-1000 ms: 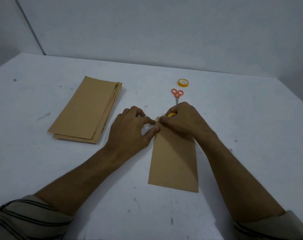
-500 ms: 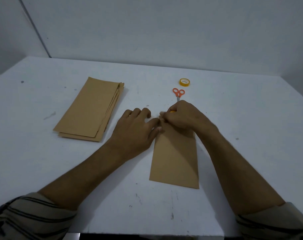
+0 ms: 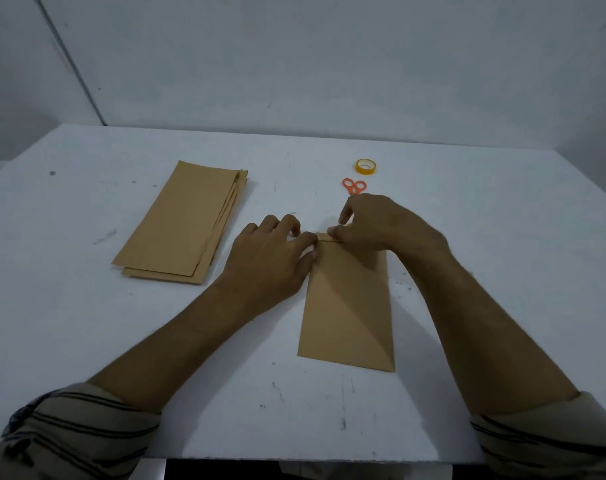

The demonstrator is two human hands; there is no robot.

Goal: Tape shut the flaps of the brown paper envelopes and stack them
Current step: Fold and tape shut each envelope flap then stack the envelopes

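The flat brown paper envelope [image 3: 346, 306] lies lengthwise mid-table, flap [image 3: 326, 237] folded over at its 12 o'clock end. Left hand [image 3: 270, 261] and right hand [image 3: 381, 223], fingers curled, each pinch that flap's edge.

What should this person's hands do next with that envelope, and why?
Probably press along the flap to crease it flat. The left hand and right hand both pinch the folded top edge of the envelope, no tape is visible on it, and the tape roll lies beyond the scissors, untouched.
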